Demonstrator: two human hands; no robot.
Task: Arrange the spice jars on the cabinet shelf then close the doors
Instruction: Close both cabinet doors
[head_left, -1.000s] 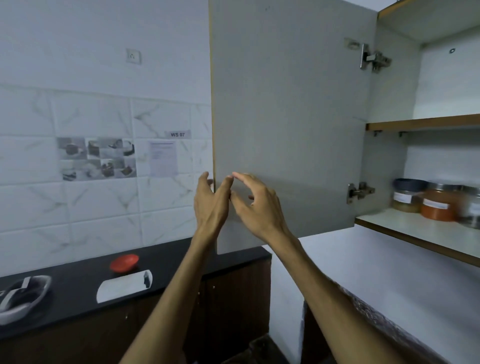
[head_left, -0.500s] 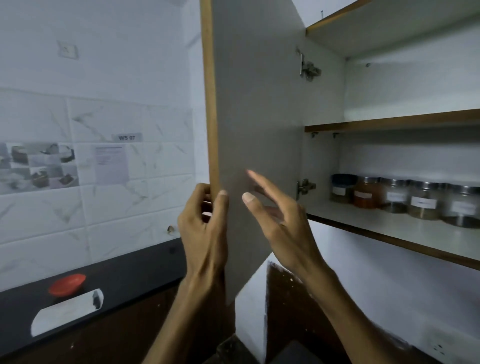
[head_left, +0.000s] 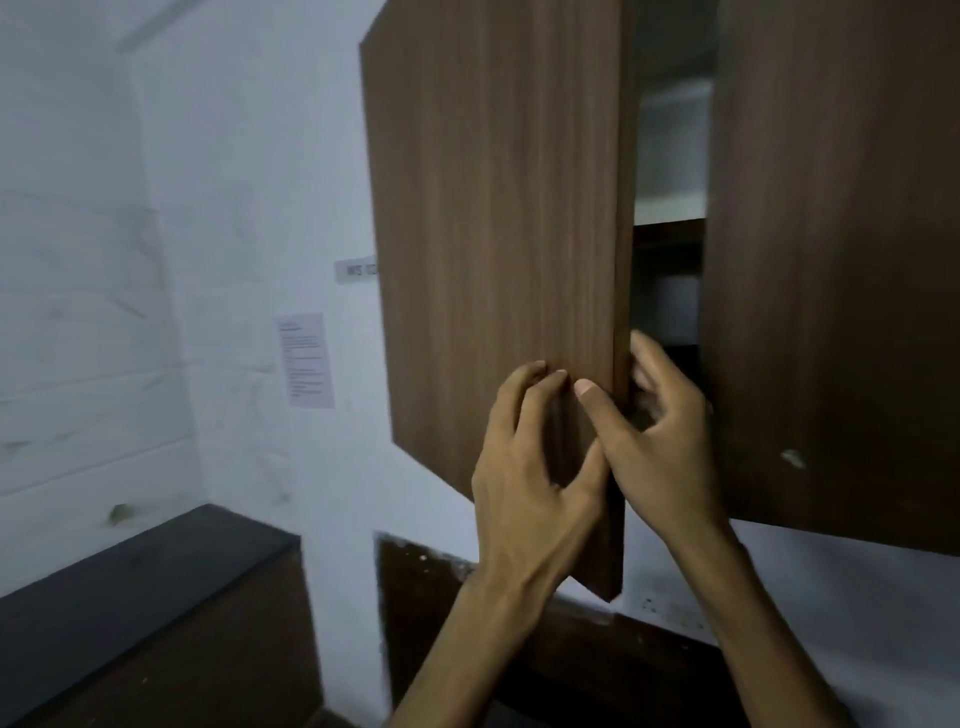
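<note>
- Your left hand (head_left: 524, 467) is raised, its curled fingers pressing the door (head_left: 498, 260) face.
- Your right hand (head_left: 660, 441) pinches the door's edge, apparently: fingers blurred.

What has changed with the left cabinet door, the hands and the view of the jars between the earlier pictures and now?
The left door has swung most of the way shut, so its brown outer face shows instead of the pale inner face, and only a narrow gap to the right door remains. The jars are now hidden. The left hand now lies on the outer face; the right hand now curls round the door's edge. Both hands stayed on this door.
</note>
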